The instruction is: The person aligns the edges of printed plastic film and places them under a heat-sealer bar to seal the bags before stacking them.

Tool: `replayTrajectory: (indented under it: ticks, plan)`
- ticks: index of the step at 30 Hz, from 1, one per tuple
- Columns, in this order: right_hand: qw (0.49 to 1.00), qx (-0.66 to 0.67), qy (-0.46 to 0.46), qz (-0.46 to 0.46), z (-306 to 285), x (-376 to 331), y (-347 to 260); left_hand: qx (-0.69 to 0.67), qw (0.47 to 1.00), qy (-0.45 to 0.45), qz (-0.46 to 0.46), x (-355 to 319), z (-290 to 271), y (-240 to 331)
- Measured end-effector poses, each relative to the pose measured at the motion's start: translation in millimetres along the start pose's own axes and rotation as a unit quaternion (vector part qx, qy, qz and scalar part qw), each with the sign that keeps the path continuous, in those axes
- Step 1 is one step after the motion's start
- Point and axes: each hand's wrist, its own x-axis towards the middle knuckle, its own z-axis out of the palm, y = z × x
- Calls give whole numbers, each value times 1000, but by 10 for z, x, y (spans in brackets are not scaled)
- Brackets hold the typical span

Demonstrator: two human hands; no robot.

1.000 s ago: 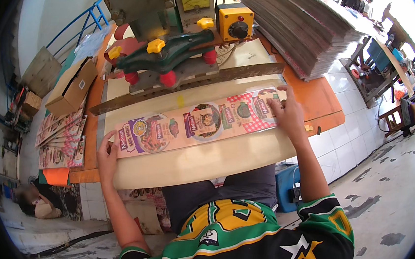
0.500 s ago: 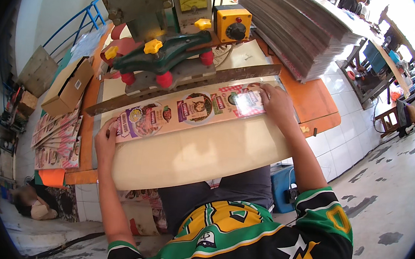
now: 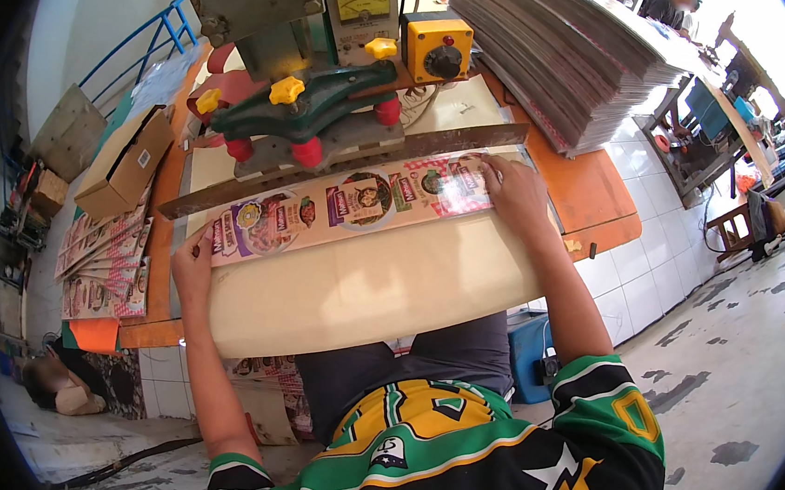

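Note:
A long glossy printed strip [image 3: 321,207] with pictures of food lies along a metal bar [image 3: 228,198]. My left hand [image 3: 193,265] is closed on its left end, the thumb and fingers at the edge. My right hand [image 3: 514,200] grips the right end with bent fingers over the top. Beneath and in front of the strip spreads a smooth cream sheet [image 3: 370,285], its near edge curving down over my lap. Beyond the bar stands a press with a green arm [image 3: 320,113], yellow knobs [image 3: 286,90] and red feet [image 3: 306,152].
An orange table [image 3: 606,203] carries the press. At the back right rises a tall stack of sheets [image 3: 558,63]. To the left are an open cardboard box [image 3: 126,166] and piled printed packs [image 3: 106,262]. A yellow control box [image 3: 436,48] stands behind. Another person [image 3: 63,380] is at lower left.
My right hand has shifted slightly left at the strip's end. The strip and both hands stay close along the bar; the whole view has moved a little.

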Motion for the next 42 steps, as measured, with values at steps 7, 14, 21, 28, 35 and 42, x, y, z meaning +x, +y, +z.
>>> replayTrajectory:
  ticks: [7, 14, 21, 28, 35, 42]
  plan:
    - [1000, 11, -1, 6, -49, -17, -52, 10, 999, 25, 23, -29, 9, -17]
    - [1000, 5, 24, -4, 40, -21, 37, 42, 999, 34, 8, -60, 17, 45]
    - [1000, 5, 9, 8, 54, -14, 12, 31, 997, 60, 27, -38, 45, -146]
    - [1000, 4, -8, 28, -16, -31, -47, 110, 992, 55, -11, -1, 39, -65]
    - [1000, 3, 3, 9, 2, -18, -53, 123, 991, 50, -30, -21, -7, -14]
    - [1000, -16, 3, 12, -25, -18, -64, 122, 991, 44, -33, -14, 0, 10]
